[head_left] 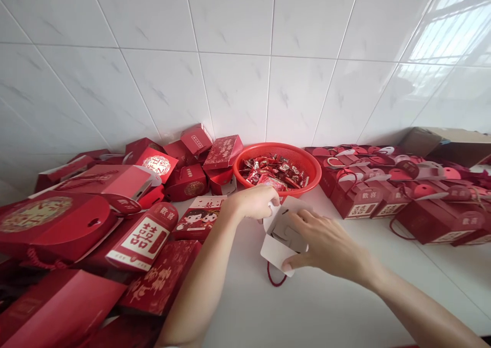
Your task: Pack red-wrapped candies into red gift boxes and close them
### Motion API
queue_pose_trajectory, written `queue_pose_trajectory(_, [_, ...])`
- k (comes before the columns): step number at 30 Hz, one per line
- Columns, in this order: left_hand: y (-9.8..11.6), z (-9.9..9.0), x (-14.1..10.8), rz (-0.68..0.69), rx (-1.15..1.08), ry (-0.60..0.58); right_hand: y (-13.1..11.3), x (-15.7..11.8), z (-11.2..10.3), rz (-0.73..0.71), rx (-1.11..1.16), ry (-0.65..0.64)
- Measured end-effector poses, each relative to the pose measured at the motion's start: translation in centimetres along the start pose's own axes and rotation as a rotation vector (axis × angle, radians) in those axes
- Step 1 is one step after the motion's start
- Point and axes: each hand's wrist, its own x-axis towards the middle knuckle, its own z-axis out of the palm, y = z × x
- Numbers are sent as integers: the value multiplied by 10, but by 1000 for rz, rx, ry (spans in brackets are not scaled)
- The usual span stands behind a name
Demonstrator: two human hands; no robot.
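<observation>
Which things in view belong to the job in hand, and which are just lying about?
In use, it seems:
pale open box, gripped by the right hand
left hand, at the box's far edge
red basket of wrapped packets, just beyond

Apparently lying about:
red boxes heaped at left
handled boxes grouped at right
brown carton, back right

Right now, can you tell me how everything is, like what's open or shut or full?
Box in the hands: open, pale inside showing
Dark red cord: curved in a loop beside that box
Right hand: gripping the box
Left hand: at the box's far edge, grip partly hidden
Red basket: open on top, holding wrapped sweets
Left-side boxes: jumbled in a pile
Right-side boxes: crowded together, front ones closed
</observation>
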Motion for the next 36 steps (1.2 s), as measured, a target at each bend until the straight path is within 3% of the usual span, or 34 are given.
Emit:
queue_pose_trajectory(6, [-3, 0, 2, 90, 74, -1, 6, -2, 20, -11, 74, 146])
queue_pose_trajectory(12, [-3, 0, 2, 69, 79, -30, 17, -2, 27, -4, 69, 253])
queue_pose_trajectory(20, [7, 6, -3, 86, 107, -34, 17, 0, 17, 81, -11, 52])
queue_pose_trajectory(26, [19, 18, 0, 406, 92, 228, 9, 15, 13, 182, -21, 9])
queue_pose_trajectory(28, [22, 18, 0, 448, 83, 237, 7, 20, 12, 204, -2, 17])
queue_pose_trajectory(36, [28, 18, -8, 193, 103, 114, 13, 18, 10, 128, 100, 89])
